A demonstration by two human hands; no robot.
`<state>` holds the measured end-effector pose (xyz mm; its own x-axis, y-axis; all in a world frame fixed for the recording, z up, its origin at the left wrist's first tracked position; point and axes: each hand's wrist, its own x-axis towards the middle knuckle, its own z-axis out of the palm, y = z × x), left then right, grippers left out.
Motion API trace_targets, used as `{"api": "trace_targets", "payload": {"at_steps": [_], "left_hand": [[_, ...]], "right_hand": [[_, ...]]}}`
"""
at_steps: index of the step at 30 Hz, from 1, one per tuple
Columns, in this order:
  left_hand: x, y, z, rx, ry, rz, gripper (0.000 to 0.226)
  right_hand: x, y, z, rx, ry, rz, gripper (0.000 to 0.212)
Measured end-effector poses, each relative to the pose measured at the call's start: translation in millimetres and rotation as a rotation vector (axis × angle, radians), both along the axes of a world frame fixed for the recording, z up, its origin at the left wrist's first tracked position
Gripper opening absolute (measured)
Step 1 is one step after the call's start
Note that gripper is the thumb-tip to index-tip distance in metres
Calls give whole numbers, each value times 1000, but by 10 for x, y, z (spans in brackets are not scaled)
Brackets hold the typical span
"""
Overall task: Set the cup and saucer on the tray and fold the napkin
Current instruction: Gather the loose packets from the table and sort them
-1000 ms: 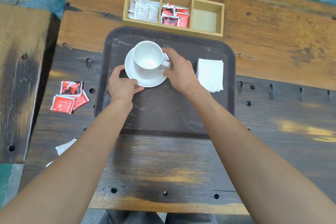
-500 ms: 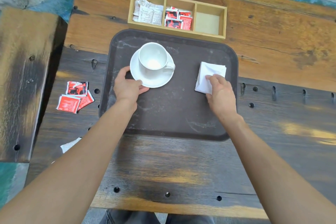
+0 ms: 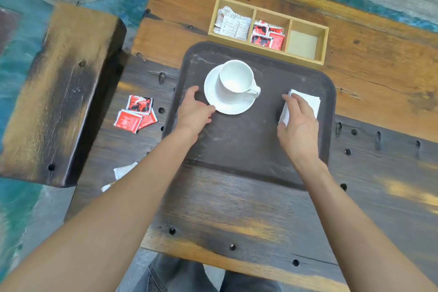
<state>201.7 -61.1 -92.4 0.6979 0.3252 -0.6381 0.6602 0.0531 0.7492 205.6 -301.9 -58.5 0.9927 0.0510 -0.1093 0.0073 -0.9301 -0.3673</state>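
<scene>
A white cup (image 3: 235,76) stands upright on a white saucer (image 3: 227,105) in the far left part of the dark brown tray (image 3: 248,144), its handle pointing right. My left hand (image 3: 193,111) rests on the tray with its fingertips touching the saucer's near left rim. At the tray's right side lies a folded white napkin (image 3: 310,101). My right hand (image 3: 297,125) grips the napkin's left edge between thumb and fingers and covers its near part.
A wooden three-compartment box (image 3: 269,31) with white and red sachets sits just beyond the tray. Red sachets (image 3: 136,114) and torn white paper (image 3: 122,172) lie on the table left of the tray. A wooden bench (image 3: 57,92) stands at the left.
My right hand left the cup handle, moved right to the napkin and now holds its left edge. My left hand stayed at the saucer's rim. The view has shifted.
</scene>
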Motion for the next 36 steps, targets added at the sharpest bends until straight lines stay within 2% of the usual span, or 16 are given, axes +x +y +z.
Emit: {"api": "trace_targets", "payload": {"at_steps": [5,9,13,16,18,23,25,27,29,33,36], "left_hand": [[-179,291,149,228,-41,-150,78],[-419,687,227,316,-92,-173,66],[-831,1161,232,545,-75,-169,52],[-1267,1450,157,632,10,-167,43],[-1541,1584,97,665,72,-248,39],[-1975,1661,106,668,108,-530,62],[-2078,1630,102,756,96,-647,63],[-2144,1607,61,838,67,-646,58],[-2166,1633,40,797,74,-539,47],[-2123,1782,58,518,115,-225,23],[-2027,1889,125,126,139,89,27]], "right_hand": [[-244,707,268,172,-107,179,66],[-425,1286,323,186,-42,383,61],[-543,1761,194,114,61,538,49],[-594,2047,65,30,146,619,34],[-653,2213,-17,-7,208,684,25],[-811,2537,-186,-90,285,809,21],[-845,2617,-247,-98,303,813,21],[-890,2680,-307,-84,344,818,21],[-961,2736,-362,-88,374,856,22],[-1001,2744,-407,-71,369,849,13],[-888,2696,-361,65,478,664,13]]}}
